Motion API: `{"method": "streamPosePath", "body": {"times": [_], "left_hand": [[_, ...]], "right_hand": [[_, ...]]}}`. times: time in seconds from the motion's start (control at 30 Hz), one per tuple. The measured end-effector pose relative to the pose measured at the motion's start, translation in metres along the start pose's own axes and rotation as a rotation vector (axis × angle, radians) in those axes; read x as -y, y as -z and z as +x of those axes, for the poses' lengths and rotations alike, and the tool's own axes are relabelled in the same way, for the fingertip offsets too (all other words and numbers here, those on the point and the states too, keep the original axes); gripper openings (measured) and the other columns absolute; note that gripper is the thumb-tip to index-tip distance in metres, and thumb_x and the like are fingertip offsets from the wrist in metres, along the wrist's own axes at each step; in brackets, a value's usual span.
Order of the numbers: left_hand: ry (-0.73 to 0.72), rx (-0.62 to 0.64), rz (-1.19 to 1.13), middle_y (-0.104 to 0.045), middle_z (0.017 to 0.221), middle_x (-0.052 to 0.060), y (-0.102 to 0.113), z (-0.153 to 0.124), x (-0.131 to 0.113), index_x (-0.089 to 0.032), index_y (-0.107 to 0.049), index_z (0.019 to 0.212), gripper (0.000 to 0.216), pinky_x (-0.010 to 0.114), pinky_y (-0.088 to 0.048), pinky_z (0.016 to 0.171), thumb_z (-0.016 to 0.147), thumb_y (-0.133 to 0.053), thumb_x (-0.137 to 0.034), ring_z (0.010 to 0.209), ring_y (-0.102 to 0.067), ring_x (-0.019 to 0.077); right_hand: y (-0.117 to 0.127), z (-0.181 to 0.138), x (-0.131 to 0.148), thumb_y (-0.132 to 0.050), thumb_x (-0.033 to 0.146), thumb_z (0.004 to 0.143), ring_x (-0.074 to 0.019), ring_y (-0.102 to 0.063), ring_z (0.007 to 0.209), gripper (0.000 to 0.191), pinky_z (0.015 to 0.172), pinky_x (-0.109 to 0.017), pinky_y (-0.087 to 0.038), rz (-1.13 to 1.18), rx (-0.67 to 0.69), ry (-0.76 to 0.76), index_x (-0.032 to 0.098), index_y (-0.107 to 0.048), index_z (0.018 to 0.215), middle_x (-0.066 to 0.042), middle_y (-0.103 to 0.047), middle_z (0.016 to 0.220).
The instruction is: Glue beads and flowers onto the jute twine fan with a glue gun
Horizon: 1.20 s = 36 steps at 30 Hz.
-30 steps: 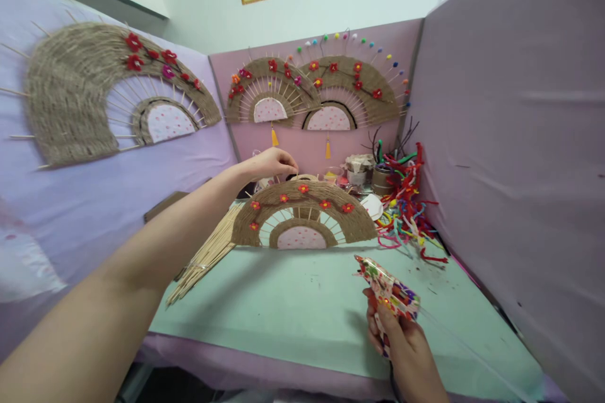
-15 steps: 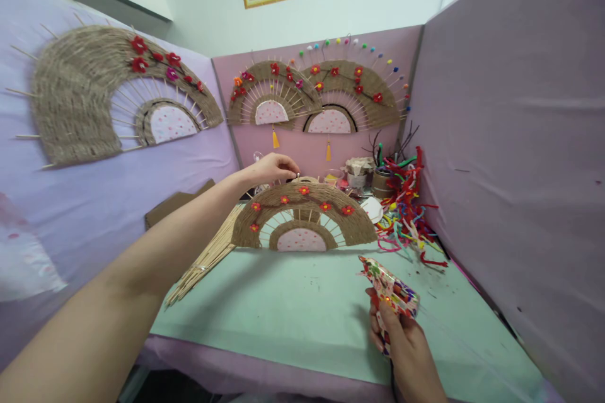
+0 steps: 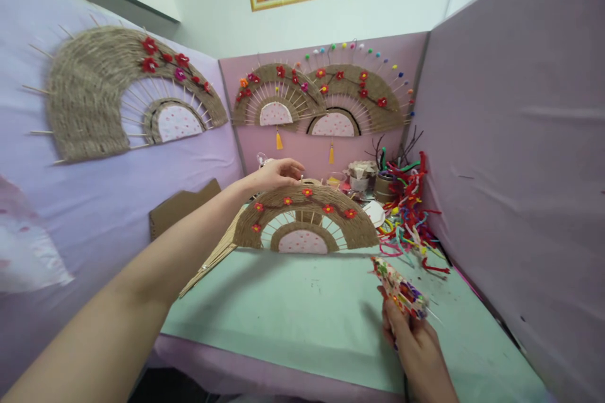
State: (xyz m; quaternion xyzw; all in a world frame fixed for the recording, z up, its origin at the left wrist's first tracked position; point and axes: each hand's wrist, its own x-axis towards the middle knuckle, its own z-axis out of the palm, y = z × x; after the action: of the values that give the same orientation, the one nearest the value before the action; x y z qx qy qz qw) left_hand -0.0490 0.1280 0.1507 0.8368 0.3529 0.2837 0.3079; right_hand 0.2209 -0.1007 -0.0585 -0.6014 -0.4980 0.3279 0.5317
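A woven jute fan (image 3: pixel 305 217) with small red flowers stands upright on the green mat (image 3: pixel 307 315). My left hand (image 3: pixel 278 174) reaches over its top edge, fingers pinched together on something small that I cannot make out. My right hand (image 3: pixel 416 346) is low at the front right, closed round a glue gun (image 3: pixel 399 289) wrapped in a colourful floral pattern, its nozzle pointing up and left, well apart from the fan.
A bundle of thin wooden sticks (image 3: pixel 215 255) lies left of the fan. Tangled pipe cleaners (image 3: pixel 406 214) and small pots (image 3: pixel 362 176) fill the back right corner. Similar fans hang on the purple left panel (image 3: pixel 127 91) and the pink back panel (image 3: pixel 321 97).
My left hand stays pinched above the fan's top edge. My right hand with the glue gun has shifted slightly right and lower. The view has moved a little.
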Motion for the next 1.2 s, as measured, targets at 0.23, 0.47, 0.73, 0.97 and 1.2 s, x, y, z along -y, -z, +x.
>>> {"method": "streamPosePath", "body": {"times": [0.23,0.47,0.73,0.97,1.2], "left_hand": [[-0.019,-0.052,0.136,-0.069,0.091,0.005,-0.005,-0.008,-0.004,-0.014,-0.057,0.107,0.041,0.034,-0.047,0.084,0.070,-0.066,-0.028,0.086,-0.063,0.0162],[-0.008,-0.064,0.195,-0.069,0.084,0.004,-0.008,-0.009,-0.007,-0.013,-0.056,0.111,0.042,0.029,-0.047,0.072,0.072,-0.062,-0.026,0.077,-0.063,0.0160],[0.000,-0.111,0.138,-0.069,0.083,0.003,-0.012,-0.012,-0.005,-0.014,-0.054,0.109,0.043,0.028,-0.046,0.069,0.069,-0.064,-0.023,0.075,-0.063,0.0161],[0.014,-0.230,-0.060,-0.070,0.083,0.003,-0.023,-0.010,0.007,-0.016,-0.050,0.114,0.051,0.027,-0.047,0.070,0.066,-0.067,-0.018,0.079,-0.065,0.0166],[0.054,-0.292,-0.124,-0.068,0.074,0.001,-0.029,-0.006,0.011,-0.016,-0.050,0.113,0.051,0.026,-0.045,0.063,0.065,-0.068,-0.012,0.072,-0.064,0.0158]], "right_hand": [[0.022,0.043,-0.020,-0.044,0.031,0.085,-0.0286,-0.058,0.079,0.035,0.070,-0.038,-0.046,-0.884,-0.075,0.258,0.013,-0.058,0.112,-0.013,-0.057,0.088],[0.032,0.050,-0.023,-0.054,0.035,0.082,-0.0334,-0.058,0.093,0.037,0.068,-0.042,-0.045,-1.193,-0.001,0.219,0.019,-0.058,0.116,-0.016,-0.062,0.100],[0.016,0.103,0.144,-0.052,0.036,0.087,-0.0224,-0.059,0.088,0.019,0.078,-0.036,-0.040,-0.536,-0.013,0.795,0.023,-0.065,0.091,-0.006,-0.066,0.092],[-0.071,0.192,0.192,-0.059,0.025,0.079,-0.0183,-0.062,0.081,0.013,0.077,-0.031,-0.045,-0.228,0.224,0.852,0.018,-0.069,0.084,-0.005,-0.070,0.086],[-0.100,0.214,0.181,-0.061,0.024,0.078,-0.0181,-0.062,0.081,0.014,0.078,-0.030,-0.044,-0.243,0.301,0.818,0.018,-0.072,0.084,-0.005,-0.072,0.085]]}}
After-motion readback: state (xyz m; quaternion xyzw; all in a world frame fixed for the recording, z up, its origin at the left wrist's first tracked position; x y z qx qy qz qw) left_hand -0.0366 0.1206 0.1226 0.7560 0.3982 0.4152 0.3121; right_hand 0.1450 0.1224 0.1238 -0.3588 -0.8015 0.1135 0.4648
